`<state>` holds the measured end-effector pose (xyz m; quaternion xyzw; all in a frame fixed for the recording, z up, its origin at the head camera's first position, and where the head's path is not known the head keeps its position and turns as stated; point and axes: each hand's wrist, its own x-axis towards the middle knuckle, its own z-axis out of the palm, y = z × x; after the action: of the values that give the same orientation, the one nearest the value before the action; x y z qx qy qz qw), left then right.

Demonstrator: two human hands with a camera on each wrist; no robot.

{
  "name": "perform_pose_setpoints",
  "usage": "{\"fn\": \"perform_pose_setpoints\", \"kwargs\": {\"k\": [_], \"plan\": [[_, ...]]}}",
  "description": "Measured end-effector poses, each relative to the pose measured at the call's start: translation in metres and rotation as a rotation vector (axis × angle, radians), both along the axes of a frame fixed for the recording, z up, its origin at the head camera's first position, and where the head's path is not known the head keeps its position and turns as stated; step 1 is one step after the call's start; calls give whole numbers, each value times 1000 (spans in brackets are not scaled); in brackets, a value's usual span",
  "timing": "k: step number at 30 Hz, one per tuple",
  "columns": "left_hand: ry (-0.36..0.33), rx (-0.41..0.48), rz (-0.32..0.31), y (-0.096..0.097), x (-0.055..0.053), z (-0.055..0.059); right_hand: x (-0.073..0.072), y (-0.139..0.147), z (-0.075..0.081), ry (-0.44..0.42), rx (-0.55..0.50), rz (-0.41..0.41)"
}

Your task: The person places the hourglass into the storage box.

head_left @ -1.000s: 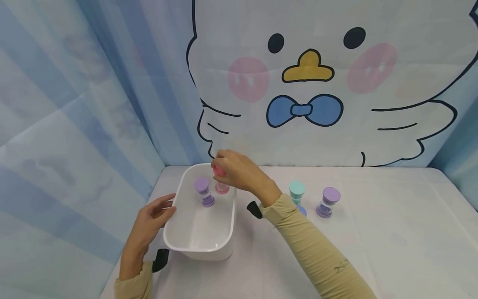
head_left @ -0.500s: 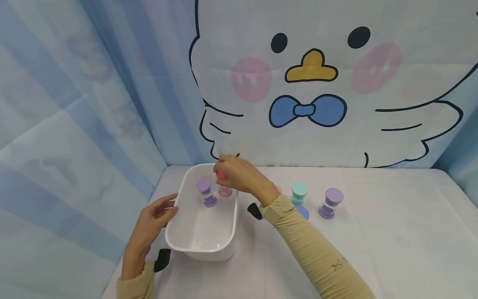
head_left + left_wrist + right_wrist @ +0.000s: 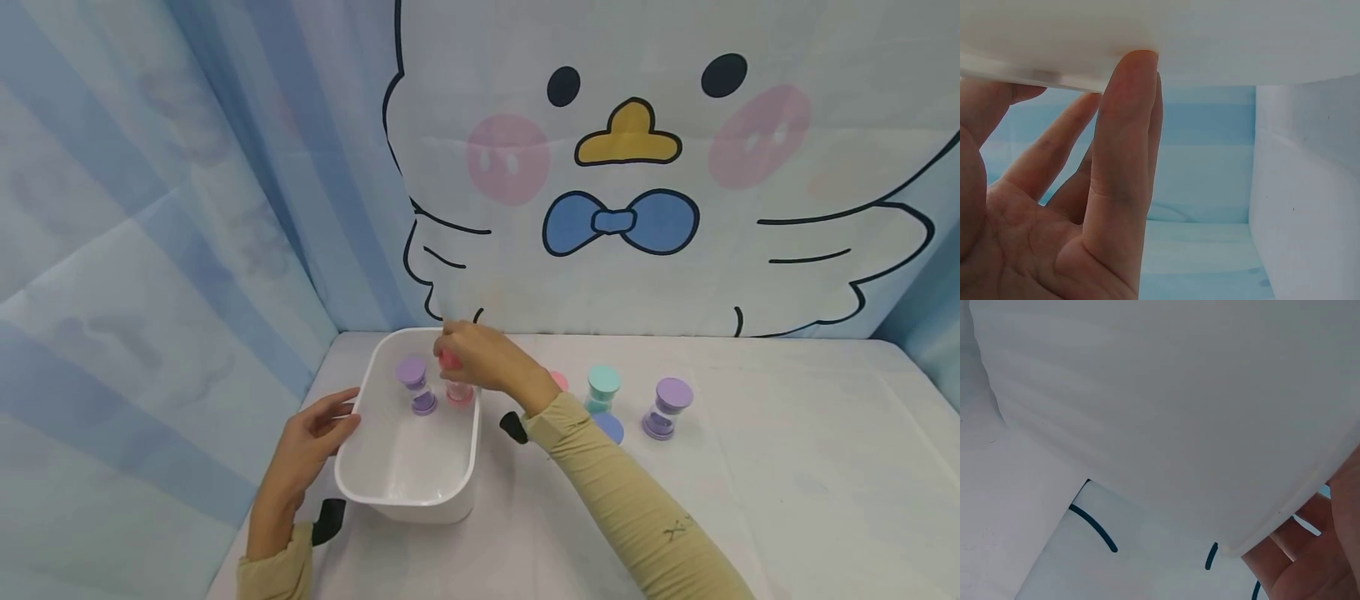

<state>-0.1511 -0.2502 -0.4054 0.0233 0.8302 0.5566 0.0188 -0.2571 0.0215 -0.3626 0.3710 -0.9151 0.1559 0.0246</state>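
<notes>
My right hand (image 3: 487, 358) reaches over the far right rim of a white plastic bin (image 3: 405, 503). Its fingers grip the red-pink top of a small sand timer (image 3: 459, 394), whose lower part shows inside the bin. Beside it, a purple sand timer (image 3: 417, 386) stands in the bin. My left hand (image 3: 303, 450) touches the bin's left side with extended fingers and thumb. In the left wrist view, the fingers (image 3: 1124, 125) meet the white bin wall from below. In the right wrist view the bin wall hides the pink timer, and part of my right hand (image 3: 1310, 556) shows past the rim.
Right of the bin, several more sand timers stand on the white table (image 3: 787, 467): teal (image 3: 602, 386), blue (image 3: 609, 427), purple (image 3: 667, 408) and a pink one (image 3: 558, 380) partly behind my right wrist. A printed cartoon curtain (image 3: 615, 292) backs the table; another cloth hangs at left.
My right hand has moved slightly down and to the right with the pink sand timer, toward the bin's right wall. The left hand keeps its place at the bin. The head view has shifted slightly.
</notes>
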Motion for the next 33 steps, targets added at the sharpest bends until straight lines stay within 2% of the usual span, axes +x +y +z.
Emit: {"fn": "perform_pose_setpoints", "kwargs": {"k": [14, 22, 33], "plan": [[-12, -5, 18, 0, -1, 0, -5, -7, -11, -14, 25, 27], [-6, 16, 7, -1, -3, -1, -8, -10, -13, -14, 41, 35], [-2, 12, 5, -1, -2, 0, -9, -14, -15, -80, 64, 29]]}}
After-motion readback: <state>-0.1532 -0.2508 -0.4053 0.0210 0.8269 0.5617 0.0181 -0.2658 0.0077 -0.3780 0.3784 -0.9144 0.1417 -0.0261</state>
